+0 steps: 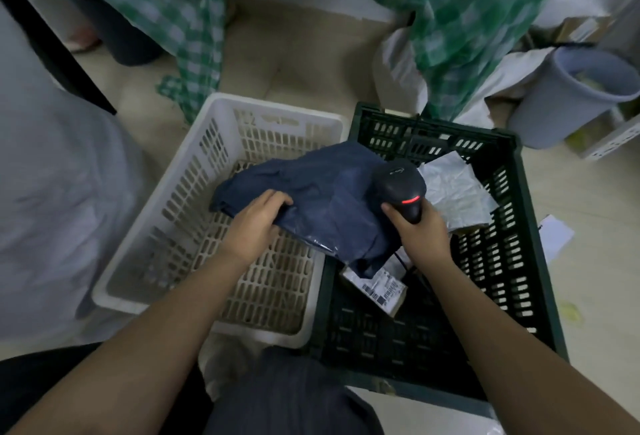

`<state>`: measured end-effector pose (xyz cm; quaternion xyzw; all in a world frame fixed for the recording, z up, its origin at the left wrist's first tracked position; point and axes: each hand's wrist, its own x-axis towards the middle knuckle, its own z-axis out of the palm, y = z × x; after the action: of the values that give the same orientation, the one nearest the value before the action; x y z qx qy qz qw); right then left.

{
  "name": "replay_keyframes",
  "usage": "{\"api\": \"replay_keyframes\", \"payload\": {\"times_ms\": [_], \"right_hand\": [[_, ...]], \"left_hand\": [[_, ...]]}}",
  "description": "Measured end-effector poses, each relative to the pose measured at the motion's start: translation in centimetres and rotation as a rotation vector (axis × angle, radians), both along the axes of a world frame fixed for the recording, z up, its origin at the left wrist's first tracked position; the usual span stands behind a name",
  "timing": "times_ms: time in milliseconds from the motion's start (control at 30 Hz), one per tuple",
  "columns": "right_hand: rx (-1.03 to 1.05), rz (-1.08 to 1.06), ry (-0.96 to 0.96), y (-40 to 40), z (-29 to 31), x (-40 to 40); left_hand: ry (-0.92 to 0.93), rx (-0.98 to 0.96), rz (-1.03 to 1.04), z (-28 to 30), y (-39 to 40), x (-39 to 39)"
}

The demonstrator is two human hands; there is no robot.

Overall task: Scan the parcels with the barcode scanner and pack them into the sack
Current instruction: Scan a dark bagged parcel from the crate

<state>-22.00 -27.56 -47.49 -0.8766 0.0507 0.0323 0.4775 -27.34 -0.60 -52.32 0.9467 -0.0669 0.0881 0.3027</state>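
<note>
Left hand (pixel 258 216) pinches the near-left edge of a dark blue plastic parcel (pixel 322 202), fingers curled over the top and thumb underneath, and holds it in the air across the gap where two crates meet. Right hand (pixel 419 227) is wrapped round the grip of a black barcode scanner (pixel 400 187), whose head lies over the parcel's right side; a red light strip glows on the back of the scanner, and its cable drops away below the hand.

Under the left part of the parcel stands a white slotted basket (pixel 166 213). Under the right part is a dark green crate (pixel 509 261), touching the basket side by side. Inside the crate lie a crumpled silver-grey mailer (pixel 457 189), just beyond the scanner, and a small parcel with a printed barcode label (pixel 384 291), directly below the blue parcel's hanging corner.

Green-and-white checked sacks (pixel 460 29) hang at the far side, behind the crates. A grey bucket (pixel 568 95) sits on the floor to the far right, with white sheeting beside it. Pale fabric fills the left edge of the view.
</note>
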Motion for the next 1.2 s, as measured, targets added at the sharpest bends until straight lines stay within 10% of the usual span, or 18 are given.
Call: {"api": "replay_keyframes", "payload": {"times_ms": [367,633,1000,1200], "right_hand": [[0.142,0.023,-0.365,-2.2,17.9,-2.4],[0.081,0.027,-0.455,-3.9,24.3,-5.5],[-0.157,-0.094,-0.149,-4.4,12.3,0.9],[-0.279,-0.118,-0.183,-2.7,7.1,4.6]], "left_hand": [[-0.121,0.229,0.18,20.5,-4.1,1.7],[-0.022,0.208,-0.095,28.8,-8.5,1.2],[-0.128,0.132,0.026,16.7,-10.0,5.2],[0.275,-0.203,0.239,6.7,-2.7,3.8]]}}
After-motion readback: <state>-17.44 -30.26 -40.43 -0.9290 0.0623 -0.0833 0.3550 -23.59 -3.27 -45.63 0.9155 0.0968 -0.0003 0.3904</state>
